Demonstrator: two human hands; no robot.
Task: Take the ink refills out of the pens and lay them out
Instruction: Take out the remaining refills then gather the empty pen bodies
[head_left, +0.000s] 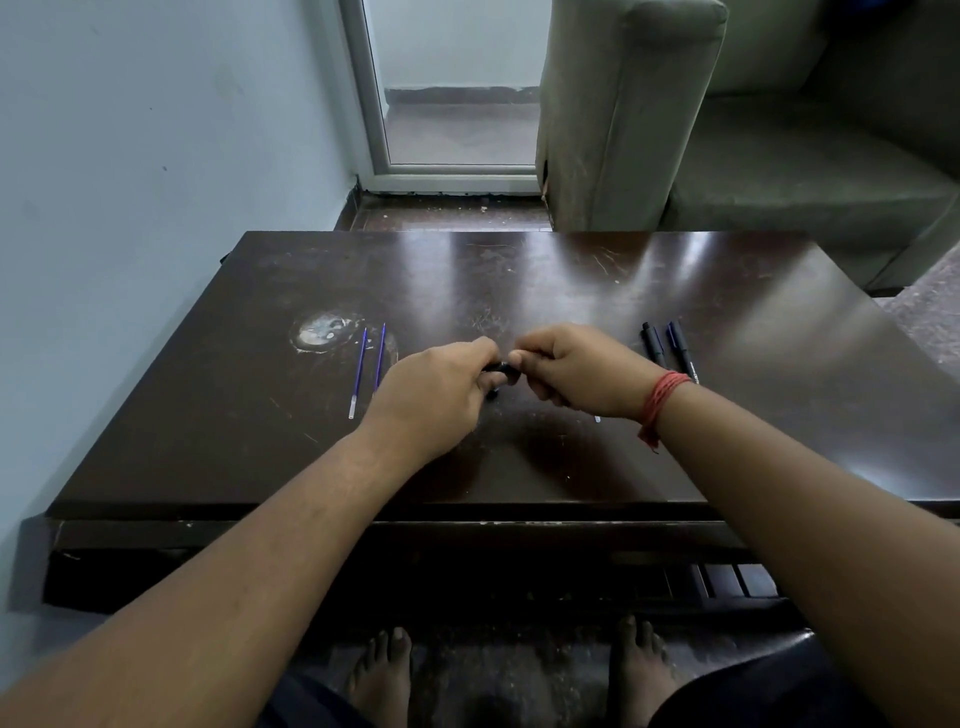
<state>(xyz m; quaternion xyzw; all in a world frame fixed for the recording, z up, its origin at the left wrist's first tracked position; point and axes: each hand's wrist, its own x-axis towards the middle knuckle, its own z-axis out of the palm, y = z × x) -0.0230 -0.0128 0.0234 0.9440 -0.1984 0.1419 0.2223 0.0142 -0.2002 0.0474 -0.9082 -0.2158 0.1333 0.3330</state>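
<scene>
My left hand (441, 389) and my right hand (576, 371) meet over the middle of the dark table (519, 280), both closed on one black pen (500, 368), of which only a short piece shows between the fingers. Two blue ink refills lie side by side on the left: one refill (358, 372) further left, the other refill (380, 358) partly behind my left hand. On the right lie two black pens, one pen (653, 344) and another pen (681, 349), roughly parallel. A small pale tip (597, 418) pokes out below my right hand.
A pale round stain (323, 332) marks the table left of the refills. A grey-green sofa (727, 130) stands behind the table on the right, a wall on the left, a glass door (457, 88) beyond. My bare feet (384, 670) are under the table's front edge.
</scene>
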